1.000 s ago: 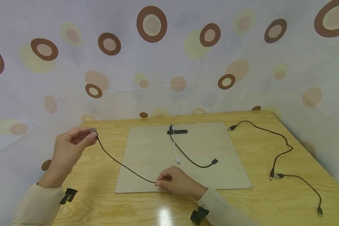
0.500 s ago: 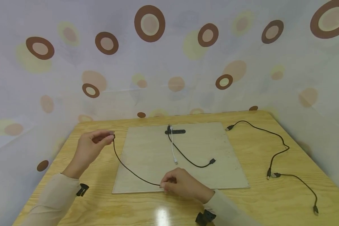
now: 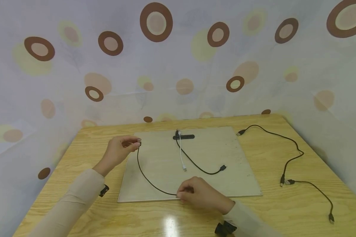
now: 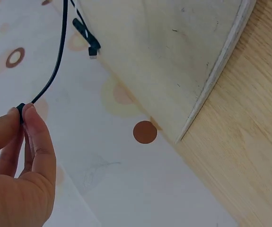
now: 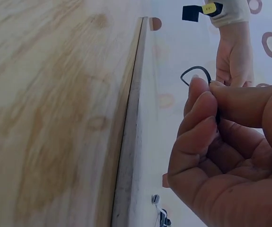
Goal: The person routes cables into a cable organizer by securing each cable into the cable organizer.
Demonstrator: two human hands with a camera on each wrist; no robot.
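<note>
A thin black USB cable (image 3: 148, 180) sags in a curve between my two hands, over the left part of a pale board (image 3: 160, 154). My left hand (image 3: 118, 150) pinches its metal-tipped plug (image 3: 139, 141) between thumb and fingertips, above the board's left back area. Close over the board's front edge, my right hand (image 3: 200, 194) pinches the other end of the cable; that end is hidden inside the fingers. In the left wrist view, the black plug body (image 4: 21, 112) shows between thumb and finger. The right wrist view shows the right hand's fingers (image 5: 199, 137) curled below the pinch.
A black strip-shaped cable holder (image 3: 187, 136) lies at the board's back, with a white cable (image 3: 182, 154) and a black cable (image 3: 192, 161) running forward from it. To the right, a longer black cable (image 3: 290, 140) and a short one (image 3: 317, 189) rest on the wooden table (image 3: 86, 204).
My left hand has moved right with the plug, from beside the board to over it. My right hand has shifted slightly right. The cable between them hangs in a deeper curve.
</note>
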